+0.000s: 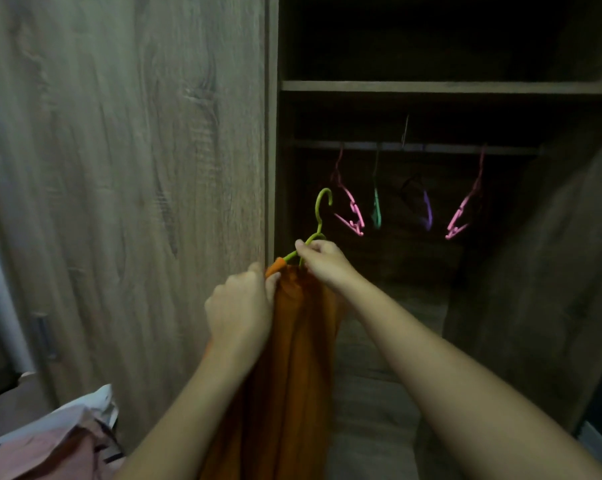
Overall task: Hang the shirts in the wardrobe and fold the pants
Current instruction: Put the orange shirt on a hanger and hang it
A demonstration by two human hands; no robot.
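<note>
An orange shirt (292, 358) hangs down in front of me on a green hanger (318, 216), whose hook points up in front of the open wardrobe. My right hand (323, 261) pinches the hanger just below its hook. My left hand (244, 306) grips the shirt's shoulder at the hanger's left arm. Inside the dark wardrobe a rail (413, 147) carries several empty hangers: a pink one (351, 209), a teal one (376, 202), a purple one (426, 209) and another pink one (465, 206).
A shut wooden wardrobe door (126, 168) fills the left. A shelf (431, 86) runs above the rail. The wardrobe's right side panel (552, 271) slants in at the right. A heap of pink and white clothes (50, 441) lies at the lower left.
</note>
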